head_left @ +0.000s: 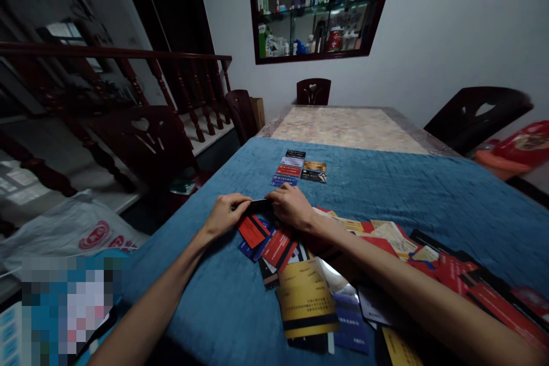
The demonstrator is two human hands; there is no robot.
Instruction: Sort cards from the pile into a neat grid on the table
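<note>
Gripping black card (259, 204) w/ left hand (223, 214) & right hand (291, 206).

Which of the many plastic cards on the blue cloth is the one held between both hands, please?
The dark black card, pinched at its ends by the left hand and right hand; the red, blue and gold cards lie loose on the blue cloth.
</note>
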